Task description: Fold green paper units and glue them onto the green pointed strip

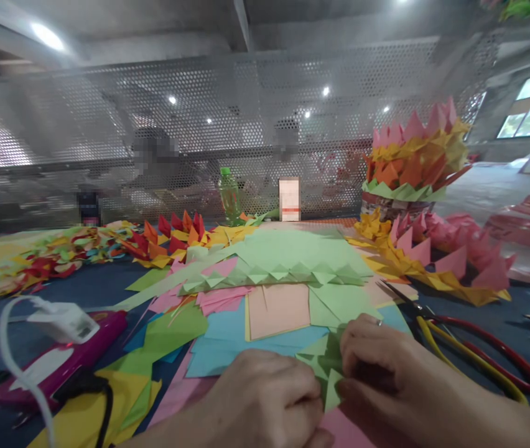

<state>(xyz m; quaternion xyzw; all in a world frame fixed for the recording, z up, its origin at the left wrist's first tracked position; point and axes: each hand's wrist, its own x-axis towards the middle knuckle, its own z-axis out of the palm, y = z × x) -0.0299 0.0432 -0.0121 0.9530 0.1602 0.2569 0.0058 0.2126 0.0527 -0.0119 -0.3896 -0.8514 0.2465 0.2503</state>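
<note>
Near the front edge, a light green folded paper [317, 361] lies between my two hands. My left hand [265, 392] is closed, its curled fingers pinching the left edge of the paper. From the right, my right hand [386, 367] grips the same paper between thumb and fingers; a ring shows on one finger. Parts of the paper are hidden by the fingers. Underneath are blue sheets [218, 342], a pink sheet [346, 429] and a peach square [278, 311]. A row of folded light green points [269, 275] lies just beyond, below a stack of light green sheets [302, 246].
Scissors [461, 342] with red and yellow handles lie beside my right hand. At left sits a magenta power strip [101, 330] with a white charger [66, 320]. Folded paper strips [456, 255] and a tiered paper piece [409, 162] stand right. A green bottle [229, 196] stands behind.
</note>
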